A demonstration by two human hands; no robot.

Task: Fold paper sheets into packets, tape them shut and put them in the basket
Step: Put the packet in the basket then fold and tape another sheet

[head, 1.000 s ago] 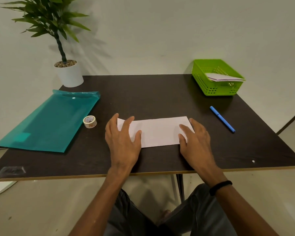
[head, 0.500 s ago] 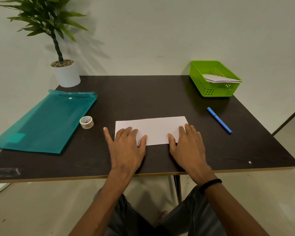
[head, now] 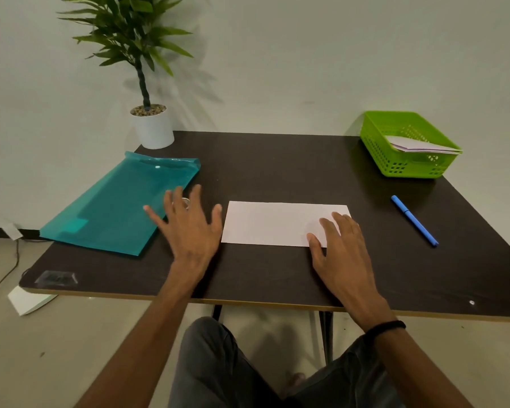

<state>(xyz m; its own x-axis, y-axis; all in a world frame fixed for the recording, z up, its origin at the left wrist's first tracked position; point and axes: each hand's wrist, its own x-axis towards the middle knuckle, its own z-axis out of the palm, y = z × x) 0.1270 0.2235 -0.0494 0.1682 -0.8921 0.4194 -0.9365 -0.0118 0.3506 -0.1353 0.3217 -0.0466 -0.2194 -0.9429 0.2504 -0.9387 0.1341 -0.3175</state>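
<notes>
pale wall behind, dark worktop [head: 277,166] in front, and the person is seated at its near edge. folded paper [head: 271,223] lies flat in the middle of the worktop, a long white rectangle. right hand [head: 340,251] rests palm down on the paper's near right corner, fingers spread flat, not gripping anything. left hand [head: 189,228] is off the paper, just beside its left edge, fingers splayed wide and raised over the tape roll [head: 185,201], which peeks out between two of them; whether the hand touches the roll i cannot tell. teal folder [head: 112,207] lies at the left, slanted, its near corner close to the left hand. green basket [head: 395,163] stands at the far right corner, with folded white packets [head: 418,145] lying in it, their edge sticking past the rim. blue pen [head: 414,220] lies to the right of the paper, well apart from the right hand. potted plant [head: 152,128] stands at the far left corner by the wall.
</notes>
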